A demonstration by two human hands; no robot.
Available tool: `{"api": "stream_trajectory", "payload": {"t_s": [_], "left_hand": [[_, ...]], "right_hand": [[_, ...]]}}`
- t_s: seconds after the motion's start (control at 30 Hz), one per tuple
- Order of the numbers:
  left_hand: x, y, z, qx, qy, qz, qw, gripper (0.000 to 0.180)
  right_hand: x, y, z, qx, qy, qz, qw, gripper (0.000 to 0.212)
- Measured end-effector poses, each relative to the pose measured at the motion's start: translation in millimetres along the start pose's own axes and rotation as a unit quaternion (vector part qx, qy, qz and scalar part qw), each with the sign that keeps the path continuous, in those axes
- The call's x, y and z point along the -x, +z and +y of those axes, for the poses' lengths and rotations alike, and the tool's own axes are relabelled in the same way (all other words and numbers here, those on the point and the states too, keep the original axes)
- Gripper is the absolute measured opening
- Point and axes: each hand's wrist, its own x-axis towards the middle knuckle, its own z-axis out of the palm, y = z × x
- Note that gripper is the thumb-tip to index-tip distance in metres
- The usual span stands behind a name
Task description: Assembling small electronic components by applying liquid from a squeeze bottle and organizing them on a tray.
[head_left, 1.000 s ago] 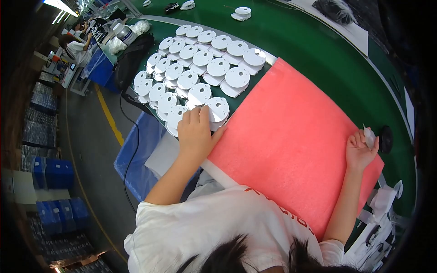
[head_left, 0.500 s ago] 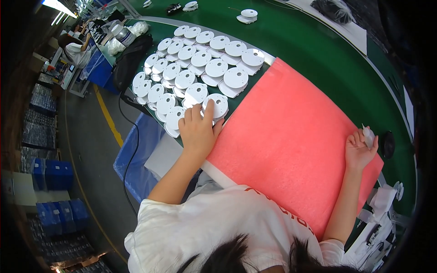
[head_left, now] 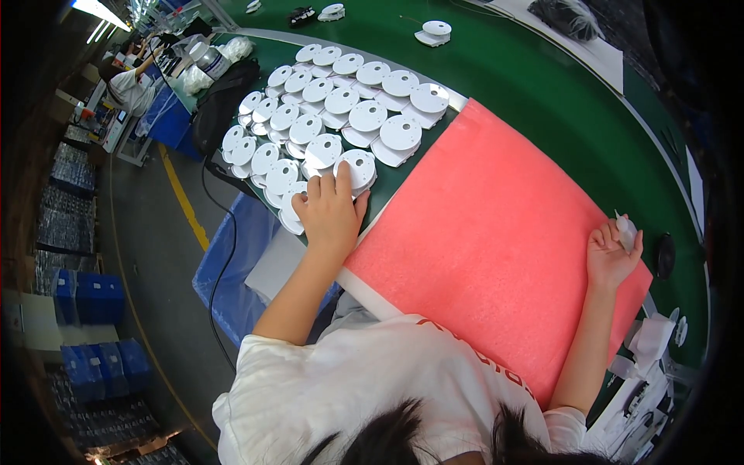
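Note:
My left hand [head_left: 329,215] is at the near right corner of several rows of overlapping white round plastic parts [head_left: 341,100]. Its index finger and thumb are closed on the edge of the nearest white round part [head_left: 358,167], while the other fingers reach over the part beside it. That neighbour is partly hidden by the hand. Over the right side of a pink foam sheet [head_left: 496,232], my right hand [head_left: 609,260] is closed around a small white bottle with a thin pointed tip [head_left: 626,231].
Beyond the sheet runs a green belt [head_left: 542,116] carrying a white round part [head_left: 432,32] and a black disc [head_left: 665,256]. A blue lined bin [head_left: 232,263] stands below at the left, near a black cable. Another person [head_left: 130,89] sits far left.
My left hand has slid a little left and away from me, and its row of white parts has shifted the same way. Things on the belt have moved slightly right. My right hand stays put.

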Motion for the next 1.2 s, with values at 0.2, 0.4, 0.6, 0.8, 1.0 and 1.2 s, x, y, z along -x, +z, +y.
{"api": "stream_trajectory", "payload": {"t_s": [0.2, 0.4, 0.6, 0.8, 1.0, 1.2], "left_hand": [[-2, 4, 1, -0.001, -0.008, 0.006, 1.0, 0.054], [-4, 4, 4, -0.01, -0.014, 0.003, 1.0, 0.057], [-8, -12, 10, -0.003, -0.025, -0.011, 1.0, 0.067], [-84, -33, 28, 0.07, 0.04, 0.106, 0.991, 0.066], [-232, 10, 85, 0.189, 0.14, 0.067, 0.97, 0.04], [-327, 151, 115, 0.274, -0.039, -0.172, 0.946, 0.03]], "right_hand": [[0, 1, 0, -0.006, 0.004, -0.001, 1.0, 0.03], [-1, 0, 0, -0.009, 0.007, -0.007, 1.0, 0.03], [1, 2, 1, -0.007, 0.002, 0.006, 1.0, 0.031], [0, -2, -4, -0.009, 0.009, 0.005, 1.0, 0.031], [3, 9, -1, -0.007, 0.001, 0.035, 0.999, 0.033], [0, 11, 3, -0.013, -0.002, 0.039, 0.999, 0.033]]}}
